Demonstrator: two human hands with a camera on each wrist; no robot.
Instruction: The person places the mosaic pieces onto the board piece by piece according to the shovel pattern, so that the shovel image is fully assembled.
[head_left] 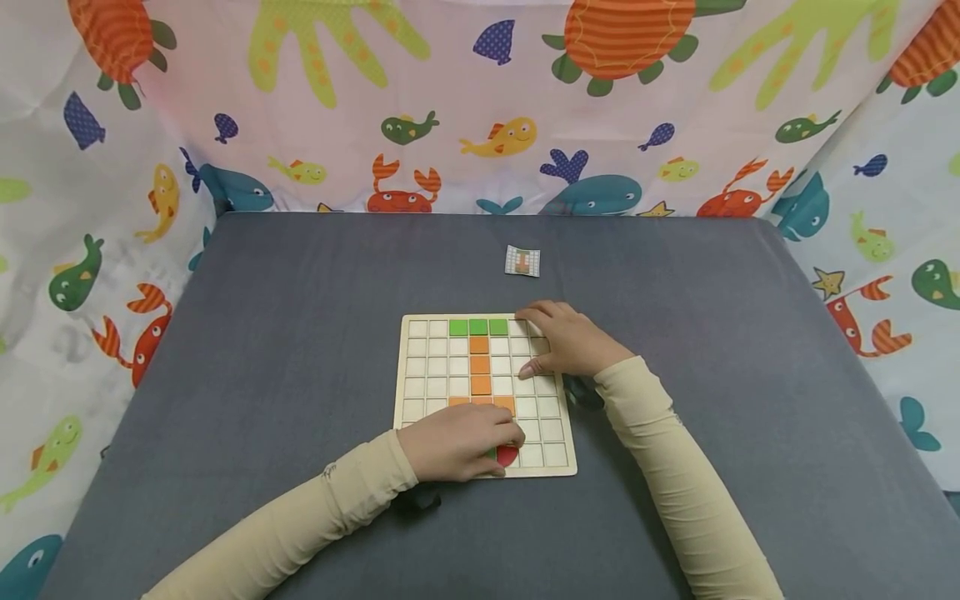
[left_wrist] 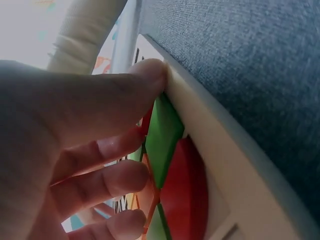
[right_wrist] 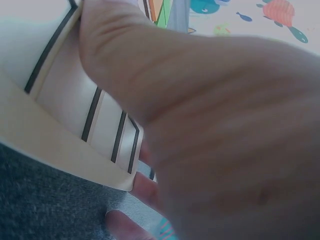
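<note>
A pale wooden grid board (head_left: 552,430) lies on the grey cloth. Green squares (head_left: 478,327) line part of its far row, with orange squares (head_left: 480,364) in a column below. My left hand (head_left: 461,440) is over the near middle rows, thumb at the front rim and index finger just beyond a red rounded piece (head_left: 507,455), pinching it. In the left wrist view, a green diamond-shaped piece (left_wrist: 164,135) and another red rounded piece (left_wrist: 185,190) lie beside the thumb. My right hand (head_left: 570,340) rests on the far right corner, thumb on the squares, fingers spread at the edge.
A small card (head_left: 522,261) printed with a grid pattern lies beyond the board. The grey table (head_left: 300,333) extends to both sides. A curtain (head_left: 450,100) printed with sea animals hangs behind and along the sides.
</note>
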